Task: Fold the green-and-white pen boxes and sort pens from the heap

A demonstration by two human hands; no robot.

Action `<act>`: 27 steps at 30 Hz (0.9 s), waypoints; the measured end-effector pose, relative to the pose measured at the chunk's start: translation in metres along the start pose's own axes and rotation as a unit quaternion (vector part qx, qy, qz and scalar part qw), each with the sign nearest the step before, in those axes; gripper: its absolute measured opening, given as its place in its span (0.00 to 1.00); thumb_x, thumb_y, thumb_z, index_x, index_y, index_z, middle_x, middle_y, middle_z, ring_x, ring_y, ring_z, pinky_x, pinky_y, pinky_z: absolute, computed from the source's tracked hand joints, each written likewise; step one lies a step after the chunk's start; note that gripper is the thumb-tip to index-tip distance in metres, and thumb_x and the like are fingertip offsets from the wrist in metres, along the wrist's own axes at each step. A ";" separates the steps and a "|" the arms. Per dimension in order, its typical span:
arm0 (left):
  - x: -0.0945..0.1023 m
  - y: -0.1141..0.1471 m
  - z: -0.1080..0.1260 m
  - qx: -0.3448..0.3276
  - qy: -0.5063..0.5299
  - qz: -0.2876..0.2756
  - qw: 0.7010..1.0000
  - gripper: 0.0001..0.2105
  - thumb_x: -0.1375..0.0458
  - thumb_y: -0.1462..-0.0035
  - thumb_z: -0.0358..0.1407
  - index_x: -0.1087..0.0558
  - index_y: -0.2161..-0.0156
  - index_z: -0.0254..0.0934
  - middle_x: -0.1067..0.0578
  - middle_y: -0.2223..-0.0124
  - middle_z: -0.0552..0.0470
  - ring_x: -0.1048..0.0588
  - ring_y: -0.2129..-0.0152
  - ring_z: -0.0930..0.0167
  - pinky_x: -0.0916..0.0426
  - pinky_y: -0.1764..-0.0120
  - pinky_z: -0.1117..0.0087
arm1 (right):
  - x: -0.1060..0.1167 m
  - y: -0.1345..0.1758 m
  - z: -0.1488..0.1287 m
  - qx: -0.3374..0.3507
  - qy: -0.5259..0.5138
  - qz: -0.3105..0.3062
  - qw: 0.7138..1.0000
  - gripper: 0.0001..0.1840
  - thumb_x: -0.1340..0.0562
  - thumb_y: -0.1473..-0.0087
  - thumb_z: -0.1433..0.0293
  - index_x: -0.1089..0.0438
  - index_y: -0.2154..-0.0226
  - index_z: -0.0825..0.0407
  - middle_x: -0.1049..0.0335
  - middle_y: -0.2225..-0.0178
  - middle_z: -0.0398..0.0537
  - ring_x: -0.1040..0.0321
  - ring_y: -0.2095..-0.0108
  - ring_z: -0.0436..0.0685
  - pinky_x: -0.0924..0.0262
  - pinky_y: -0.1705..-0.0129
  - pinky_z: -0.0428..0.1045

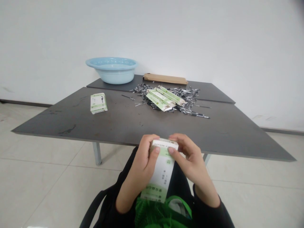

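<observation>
Fingers (154,154) closed around a green-and-white carton (158,177)

Head view. Carton gripped from both sides near its upper end — the left hand (142,162) set along one edge, the right hand (192,158) along the other. Both thumbs are pressed to the printed face; the other fingers are curled about the top and sides. The carton is held tilted, just short of the near edge of a dark table (133,126). Its lower end is seen over green fabric (152,217); whether the two are touching cannot be told.

On the table, a second carton (98,103) is seen lying at the left, well apart from the others. Farther back, a loose heap of pens (190,92) is spread about, with flattened-looking cartons (161,98) laid across it. Behind the heap, a long brown cardboard piece (165,78) is placed near the wall (213,38). At back left, a light-blue basin (116,77) is stood upright.
</observation>
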State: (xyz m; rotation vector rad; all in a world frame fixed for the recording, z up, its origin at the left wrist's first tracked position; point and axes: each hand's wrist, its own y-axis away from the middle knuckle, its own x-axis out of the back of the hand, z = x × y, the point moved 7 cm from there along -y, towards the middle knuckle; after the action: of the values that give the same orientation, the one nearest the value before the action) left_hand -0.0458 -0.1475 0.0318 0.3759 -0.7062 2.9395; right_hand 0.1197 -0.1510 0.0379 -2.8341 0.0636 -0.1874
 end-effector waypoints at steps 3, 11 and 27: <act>0.024 -0.001 -0.009 0.019 -0.002 0.094 0.995 0.14 0.51 0.31 0.38 0.37 0.42 0.41 0.30 0.48 0.45 0.28 0.60 0.69 0.31 0.57 0.65 | 0.018 -0.004 0.020 -0.048 -0.116 0.128 0.984 0.22 0.32 0.44 0.64 0.32 0.47 0.45 0.29 0.61 0.46 0.31 0.69 0.52 0.33 0.74 0.46; 0.066 0.005 -0.028 0.069 0.118 0.231 0.963 0.18 0.44 0.36 0.43 0.32 0.44 0.41 0.26 0.48 0.45 0.24 0.58 0.66 0.26 0.57 0.64 | 0.010 -0.006 0.042 -0.122 -0.325 0.193 0.918 0.35 0.32 0.46 0.64 0.44 0.39 0.39 0.27 0.48 0.48 0.27 0.51 0.61 0.24 0.64 0.53; 0.042 -0.007 -0.058 0.212 0.145 0.131 0.958 0.26 0.39 0.43 0.44 0.38 0.43 0.39 0.26 0.43 0.39 0.25 0.47 0.57 0.28 0.46 0.54 | -0.076 -0.010 0.027 -0.027 -0.066 -0.088 0.994 0.17 0.36 0.42 0.68 0.29 0.49 0.47 0.28 0.59 0.49 0.29 0.61 0.57 0.31 0.60 0.51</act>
State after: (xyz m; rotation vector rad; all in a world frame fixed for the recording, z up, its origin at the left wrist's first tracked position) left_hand -0.0982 -0.1136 -0.0038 -0.1388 -0.0872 3.2835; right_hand 0.0481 -0.1288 0.0055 -2.8976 -0.2138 -0.0351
